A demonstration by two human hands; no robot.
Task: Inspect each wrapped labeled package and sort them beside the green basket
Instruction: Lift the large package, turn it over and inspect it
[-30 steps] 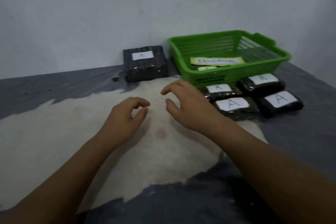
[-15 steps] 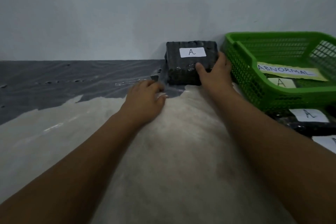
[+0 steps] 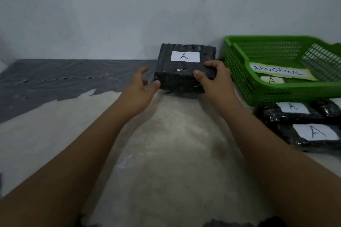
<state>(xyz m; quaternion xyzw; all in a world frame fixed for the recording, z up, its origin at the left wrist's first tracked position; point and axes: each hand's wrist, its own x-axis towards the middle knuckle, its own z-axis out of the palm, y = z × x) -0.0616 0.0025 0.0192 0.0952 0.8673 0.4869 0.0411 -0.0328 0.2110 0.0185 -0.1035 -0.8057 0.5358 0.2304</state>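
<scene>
right hand [image 3: 215,79]: we've got it gripping the package [image 3: 177,77] at its near right corner, thumb on the front face and fingers curled over the top.
left hand [image 3: 140,86]: fingers spread and loose, thumb right at the near left corner. Can't tell if it actually touches.
package spot: between our hands, far back by the wall [image 3: 129,14], just left of the green basket [image 3: 239,72].
room: wall close behind and basket tight on the right. The dark sheet [image 3: 55,79] is open to the left and the pale patch [image 3: 175,143] is open toward us.
package look: black, blocky, shiny wrap, with a white label [image 3: 185,56] reading "A" on top.
other packages [image 3: 276,116]: two with A labels lie in front of the basket.
</scene>
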